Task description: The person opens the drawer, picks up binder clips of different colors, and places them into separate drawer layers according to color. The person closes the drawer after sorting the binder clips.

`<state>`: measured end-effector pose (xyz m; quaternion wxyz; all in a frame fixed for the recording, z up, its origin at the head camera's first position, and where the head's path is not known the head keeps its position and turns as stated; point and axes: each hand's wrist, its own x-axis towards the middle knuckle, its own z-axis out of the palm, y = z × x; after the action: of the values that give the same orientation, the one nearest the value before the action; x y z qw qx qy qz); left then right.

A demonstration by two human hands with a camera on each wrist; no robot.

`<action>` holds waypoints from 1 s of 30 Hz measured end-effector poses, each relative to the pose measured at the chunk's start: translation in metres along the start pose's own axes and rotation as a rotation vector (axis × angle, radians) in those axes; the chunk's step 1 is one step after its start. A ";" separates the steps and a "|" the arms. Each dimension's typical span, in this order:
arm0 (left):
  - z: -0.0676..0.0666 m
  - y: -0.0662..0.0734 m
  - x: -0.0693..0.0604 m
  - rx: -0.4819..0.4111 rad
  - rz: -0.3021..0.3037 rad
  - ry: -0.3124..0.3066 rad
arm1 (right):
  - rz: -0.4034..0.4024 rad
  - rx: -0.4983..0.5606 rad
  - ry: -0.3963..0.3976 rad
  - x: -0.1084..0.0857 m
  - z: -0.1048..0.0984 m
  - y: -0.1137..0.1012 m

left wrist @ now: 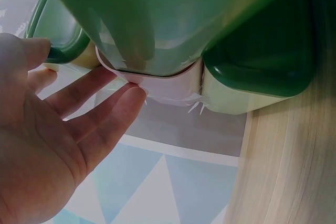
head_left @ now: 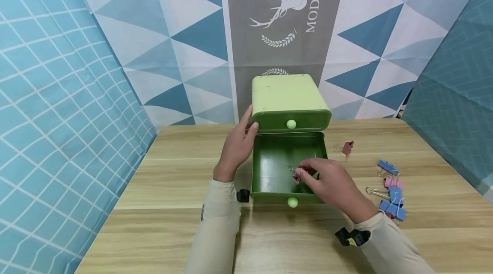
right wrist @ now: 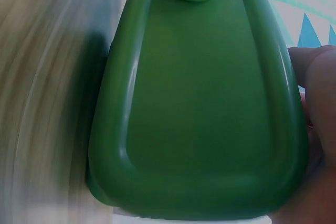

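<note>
A light-green cabinet (head_left: 286,92) with dark-green drawers stands on the table. Its top drawer is closed, while the drawer below (head_left: 269,160) is pulled out. My left hand (head_left: 236,147) rests against the cabinet's left side, thumb near the front edge. Seen from the left wrist, that hand (left wrist: 50,140) has its fingers extended, with fingertips at the pinkish middle section (left wrist: 170,88). Inside the pulled-out drawer, my right hand (head_left: 335,182) pinches a dark pink binder clip (head_left: 296,178). The drawer's front (right wrist: 194,103) hides most of the right hand (right wrist: 317,129) in the right wrist view.
One dark red binder clip (head_left: 348,148) lies right of the cabinet. Farther right is a loose group of several blue and pink binder clips (head_left: 393,209). Patterned cloth (head_left: 185,43) hangs behind the wooden table (head_left: 165,180).
</note>
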<state>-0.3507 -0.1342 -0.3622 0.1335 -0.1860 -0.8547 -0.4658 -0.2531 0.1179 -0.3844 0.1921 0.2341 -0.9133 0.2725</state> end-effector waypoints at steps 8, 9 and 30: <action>0.000 -0.001 0.000 0.000 0.006 0.001 | -0.025 -0.022 -0.057 0.003 0.008 -0.006; 0.000 -0.001 0.000 -0.001 0.007 0.001 | -0.024 -0.021 -0.066 0.003 0.008 -0.007; 0.000 -0.001 0.000 -0.005 0.008 0.002 | 0.024 -0.048 -0.279 0.027 0.016 -0.017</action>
<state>-0.3512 -0.1351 -0.3629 0.1359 -0.1893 -0.8526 -0.4678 -0.2693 0.0872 -0.3767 0.0657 0.2539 -0.9401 0.2177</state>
